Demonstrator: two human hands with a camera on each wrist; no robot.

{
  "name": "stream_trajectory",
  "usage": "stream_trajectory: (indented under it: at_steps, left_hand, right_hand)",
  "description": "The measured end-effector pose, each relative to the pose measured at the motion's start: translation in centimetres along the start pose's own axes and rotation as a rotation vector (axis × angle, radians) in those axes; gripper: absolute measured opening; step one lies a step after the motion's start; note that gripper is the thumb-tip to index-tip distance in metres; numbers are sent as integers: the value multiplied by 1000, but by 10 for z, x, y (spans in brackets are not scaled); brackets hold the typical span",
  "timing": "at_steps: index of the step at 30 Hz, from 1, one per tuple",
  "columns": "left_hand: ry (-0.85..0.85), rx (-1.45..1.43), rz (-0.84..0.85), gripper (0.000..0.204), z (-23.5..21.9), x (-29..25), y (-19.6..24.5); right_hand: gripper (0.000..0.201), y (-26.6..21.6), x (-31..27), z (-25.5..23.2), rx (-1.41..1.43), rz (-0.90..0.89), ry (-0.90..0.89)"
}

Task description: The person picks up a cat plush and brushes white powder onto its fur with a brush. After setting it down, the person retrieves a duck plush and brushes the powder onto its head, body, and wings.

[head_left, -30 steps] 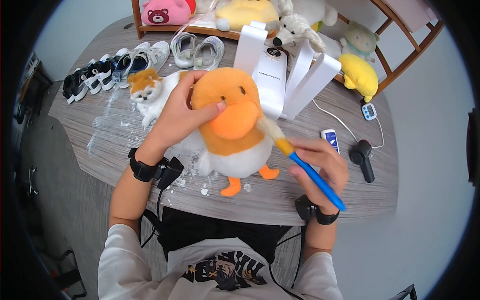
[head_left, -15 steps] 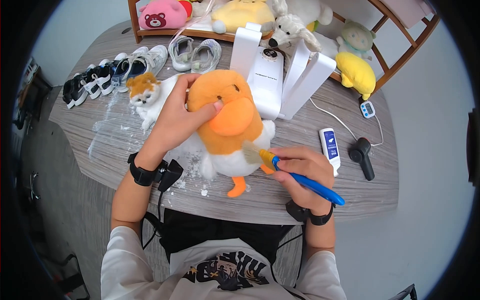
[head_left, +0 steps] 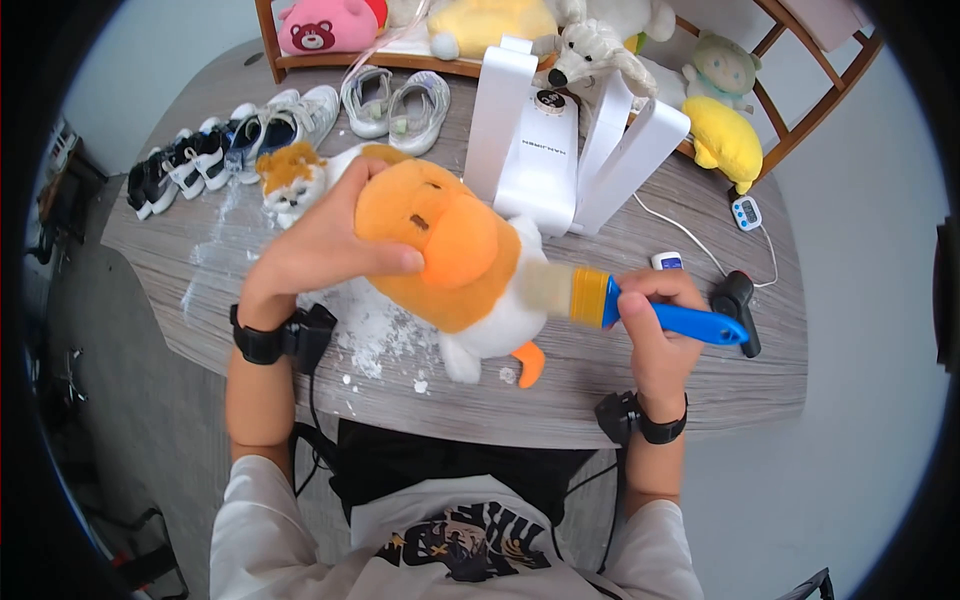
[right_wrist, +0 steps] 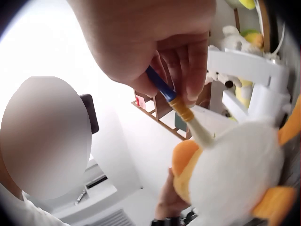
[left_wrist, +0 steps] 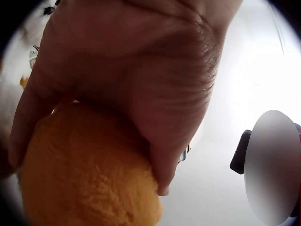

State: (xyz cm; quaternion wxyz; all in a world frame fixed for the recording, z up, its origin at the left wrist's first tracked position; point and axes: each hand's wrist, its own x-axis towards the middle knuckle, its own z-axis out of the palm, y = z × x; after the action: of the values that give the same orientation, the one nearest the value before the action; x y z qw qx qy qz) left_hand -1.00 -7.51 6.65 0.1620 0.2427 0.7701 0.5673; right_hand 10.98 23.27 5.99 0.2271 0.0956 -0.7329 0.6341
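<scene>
My left hand [head_left: 315,240] grips a plush duck [head_left: 485,305] by its orange head, with the thumb beside the bill. The duck has a white belly and orange feet, and it leans to the right over the table. In the left wrist view, the fingers and thumb straddle the orange head [left_wrist: 94,165]. A flat brush [head_left: 690,320] with a blue handle and yellow ferrule is pinched in my right hand [head_left: 662,350]. Its pale bristles meet the duck's white side, and the right wrist view also shows the brush tip [right_wrist: 202,134] against the white fur.
White powder [head_left: 375,340] is scattered on the table. A plush dog [head_left: 292,180] lies left, near a row of shoes [head_left: 225,145]. A white shoe-dryer-like appliance [head_left: 540,160] stands behind the duck. To the right are a white bottle [head_left: 667,261] and a black handheld device [head_left: 735,305].
The duck has tilted, its head swinging left and its body right. The brush moved from its right side down to the belly front, then back out to the white right side, its flat face turning up.
</scene>
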Motion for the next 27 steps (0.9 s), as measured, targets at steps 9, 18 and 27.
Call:
stream_trajectory:
  at_steps: [9,18,27]
  left_hand:
    - [21,-42,63,77,18,1,6]
    - [38,-41,18,66,28,1,11]
    - [-95,154,-85,68,27,0,9]
  right_hand:
    - [11,12,8,-18,-125,57,179]
    - [11,15,9,-15,-169,9,123]
    - [18,13,12,-3,-98,64,-49]
